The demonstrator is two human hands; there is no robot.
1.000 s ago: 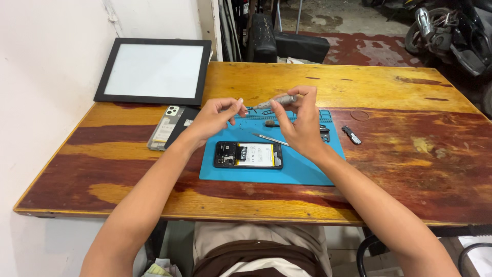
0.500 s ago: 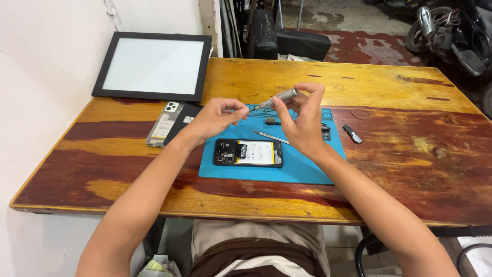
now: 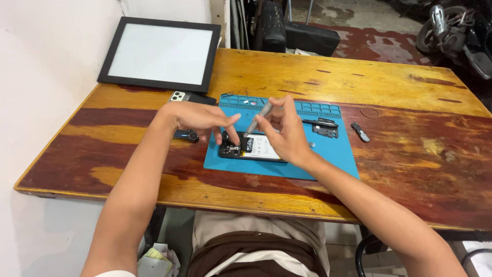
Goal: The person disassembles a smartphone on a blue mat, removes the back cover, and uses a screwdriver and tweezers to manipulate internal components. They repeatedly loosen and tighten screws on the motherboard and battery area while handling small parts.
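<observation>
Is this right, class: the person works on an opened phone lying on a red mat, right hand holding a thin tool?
Not quite. The head view shows the mat is blue, not red. The rest holds: the opened phone lies on it, and the right hand holds a thin tool.

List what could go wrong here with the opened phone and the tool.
The screwdriver in the right hand points at the opened phone; a slip might scratch its exposed parts. The left hand only steadies it by fingertip, so it could slide on the blue mat.
</observation>
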